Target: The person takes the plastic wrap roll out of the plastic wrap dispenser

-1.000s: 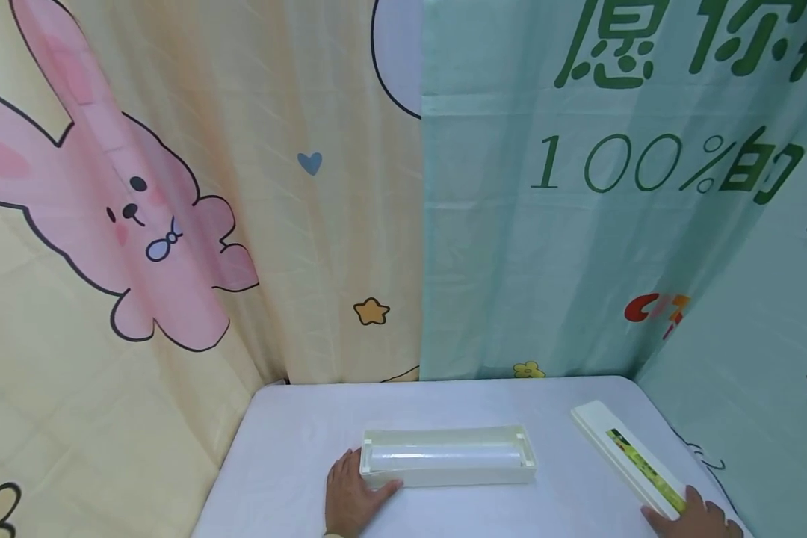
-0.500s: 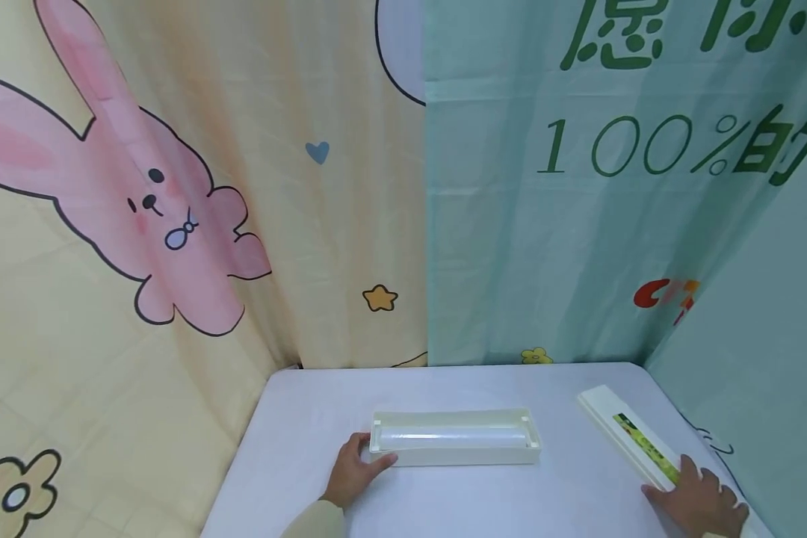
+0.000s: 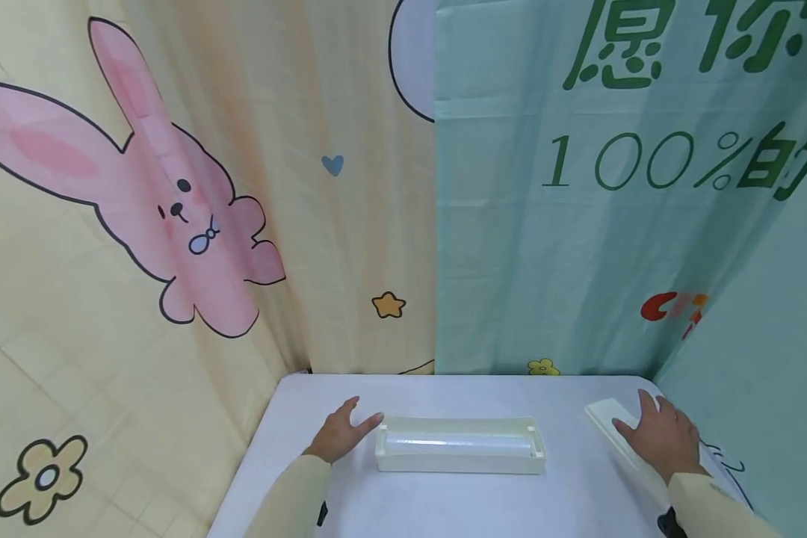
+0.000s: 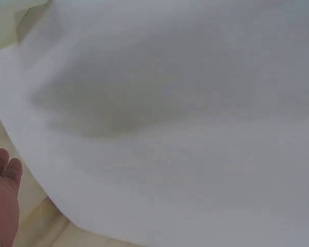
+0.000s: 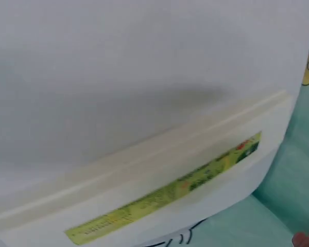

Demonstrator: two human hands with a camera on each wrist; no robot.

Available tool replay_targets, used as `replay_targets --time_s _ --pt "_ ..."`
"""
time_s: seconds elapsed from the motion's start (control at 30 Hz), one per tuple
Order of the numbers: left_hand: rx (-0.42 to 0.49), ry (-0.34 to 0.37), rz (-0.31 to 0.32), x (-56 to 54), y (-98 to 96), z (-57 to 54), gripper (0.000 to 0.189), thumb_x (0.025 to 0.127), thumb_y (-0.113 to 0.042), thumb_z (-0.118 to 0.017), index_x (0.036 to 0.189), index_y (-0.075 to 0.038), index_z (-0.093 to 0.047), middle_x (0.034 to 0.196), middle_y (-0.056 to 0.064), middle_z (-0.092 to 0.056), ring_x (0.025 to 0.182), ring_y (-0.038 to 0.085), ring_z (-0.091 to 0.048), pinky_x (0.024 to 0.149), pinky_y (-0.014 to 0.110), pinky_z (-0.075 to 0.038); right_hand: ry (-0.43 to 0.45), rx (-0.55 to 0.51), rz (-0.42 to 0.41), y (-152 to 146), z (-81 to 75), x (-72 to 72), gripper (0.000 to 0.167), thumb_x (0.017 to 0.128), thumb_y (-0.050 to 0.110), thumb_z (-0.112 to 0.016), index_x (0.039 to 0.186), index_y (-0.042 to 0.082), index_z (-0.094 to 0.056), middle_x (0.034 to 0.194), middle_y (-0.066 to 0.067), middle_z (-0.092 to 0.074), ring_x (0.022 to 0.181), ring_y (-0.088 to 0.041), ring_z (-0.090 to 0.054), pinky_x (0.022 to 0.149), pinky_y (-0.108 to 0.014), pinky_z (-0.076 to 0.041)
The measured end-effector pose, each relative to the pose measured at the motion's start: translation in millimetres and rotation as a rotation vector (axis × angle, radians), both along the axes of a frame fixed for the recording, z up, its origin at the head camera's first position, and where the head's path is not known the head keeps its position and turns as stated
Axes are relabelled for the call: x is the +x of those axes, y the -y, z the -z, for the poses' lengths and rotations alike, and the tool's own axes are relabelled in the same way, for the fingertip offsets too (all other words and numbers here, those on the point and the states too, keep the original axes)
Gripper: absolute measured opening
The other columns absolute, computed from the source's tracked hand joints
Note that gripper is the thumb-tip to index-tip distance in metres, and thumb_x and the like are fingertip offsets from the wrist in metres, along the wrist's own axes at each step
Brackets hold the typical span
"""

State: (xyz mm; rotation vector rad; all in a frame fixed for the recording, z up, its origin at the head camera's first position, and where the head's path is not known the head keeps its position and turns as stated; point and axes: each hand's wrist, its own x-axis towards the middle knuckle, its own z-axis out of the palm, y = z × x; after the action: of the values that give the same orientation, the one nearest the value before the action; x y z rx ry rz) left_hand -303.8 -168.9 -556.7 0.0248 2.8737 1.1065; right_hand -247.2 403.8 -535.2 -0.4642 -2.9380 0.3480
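A long white box (image 3: 460, 465) lies on the table in the head view, and a roll of clear film (image 3: 457, 443) sits inside it. To its left, my left hand (image 3: 336, 433) is raised with fingers spread, thumb tip close to the box's left end. The left wrist view catches part of that hand (image 4: 2, 206). My right hand (image 3: 666, 437) hovers, fingers apart, over a long white lid (image 3: 605, 412) and hides much of it. A green and yellow label (image 5: 165, 200) runs along the lid in the right wrist view.
The white-covered table (image 3: 484, 508) has rounded back corners. A cream curtain (image 3: 350, 224) with a pink rabbit and a green curtain (image 3: 504, 261) with printed writing hang close behind it and along its sides. The lid lies slantwise near the table's right edge.
My left hand has let go of the box's left end and lifted away. My right hand has left the lid's near end and moved forward above it. The head view has shifted a little.
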Motion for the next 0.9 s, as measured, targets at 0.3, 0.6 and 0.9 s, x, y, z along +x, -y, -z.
replay_targets --time_s 0.3,0.6,0.9 --pt "-0.104 -0.170 0.083 -18.9 -0.6 -52.0 0.094 0.088 -0.065 -0.067 0.154 -0.004 -0.041 0.156 0.021 -0.048 0.145 0.043 -0.043 0.117 0.063 -0.039 -0.248 0.063 -0.182 21.3 -52.0 -21.8 0.080 0.086 0.032 -0.077 0.141 -0.013 -0.041 0.134 -0.045 -0.042 0.117 -0.066 -0.043 0.096 -0.080 -0.040" --pt "-0.154 -0.149 0.087 -20.6 -6.4 -60.7 0.096 0.086 -0.068 -0.067 0.158 -0.011 -0.037 0.162 0.016 -0.041 0.151 0.043 -0.034 0.117 0.068 -0.035 -0.120 -0.002 -0.265 91.5 -59.3 -48.2 0.076 0.094 0.032 -0.073 0.149 -0.007 -0.038 0.149 -0.037 -0.038 0.135 -0.056 -0.038 0.109 -0.072 -0.039" --pt "-0.099 -0.045 0.147 -5.8 -26.4 -21.3 0.106 0.078 -0.075 -0.070 0.160 -0.019 -0.033 0.164 0.010 -0.038 0.151 0.040 -0.035 0.116 0.069 -0.037 -0.064 0.000 -0.458 155.5 -15.1 -47.0 0.070 0.090 0.038 -0.078 0.146 0.005 -0.051 0.147 -0.026 -0.052 0.134 -0.048 -0.050 0.106 -0.065 -0.048"
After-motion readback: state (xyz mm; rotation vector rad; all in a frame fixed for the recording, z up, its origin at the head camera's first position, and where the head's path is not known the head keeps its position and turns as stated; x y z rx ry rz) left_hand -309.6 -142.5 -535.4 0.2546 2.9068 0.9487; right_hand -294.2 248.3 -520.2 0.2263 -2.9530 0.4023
